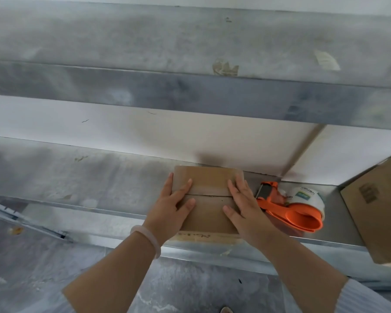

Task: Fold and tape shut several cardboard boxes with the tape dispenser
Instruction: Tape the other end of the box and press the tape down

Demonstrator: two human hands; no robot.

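Brown cardboard is seen at the middle of the view: a small box [208, 180] is set on the grey metal tabletop [339, 227], close to the pale wall [190, 129] behind it. Its two top flaps are folded down, and their seam runs across between the hands. The left hand [174, 206] is laid flat on the box's left part, fingers straight and spread over both flaps; nothing is gripped. The right hand [242, 204] is laid flat on the right part in the same way, with straight fingers pressed on the flaps. A few faint marks are seen along the near edge of the box, but they cannot be read.

Just to the right of the box, near the right hand, one orange dispenser [289, 214] is lying on the tabletop. One roll [307, 195] of tape is mounted in it. A small blue logo and some writing are printed on the roll's core, too blurred to be read.

A second box [377, 211], larger, is seen at the right edge, cut off by the frame. A dark printed block is carried on its side, and it cannot be read either.

In all, two boxes, one dispenser and one roll are counted. One pale bracelet [149, 240] is worn on the left wrist. A grey metal shelf [145, 93] is fixed above.
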